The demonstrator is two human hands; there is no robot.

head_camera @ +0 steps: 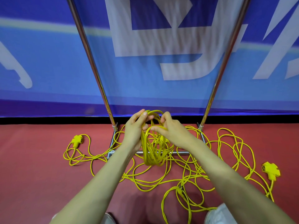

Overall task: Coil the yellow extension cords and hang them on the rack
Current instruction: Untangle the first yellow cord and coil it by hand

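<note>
Coil [152, 156] of seemingly limp, light yellow cord hangs at frame centre from the left hand [135, 131], curled round its top, while the right hand [174, 134] pinches one turn alongside; probably best gripped there, all strands together.

Two hands are showing: the left hand [135, 131] and the right hand [173, 133]. One coil [153, 151] is hanging from them. Two sockets are lying on the floor [32, 159], a left socket [78, 140] and a right socket [271, 170]. Two poles are rising, the left pole [91, 62] and the right pole [224, 62]. One banner [48, 62] is hanging behind. The loose cords [182, 172] are tangling too much to count.
</note>
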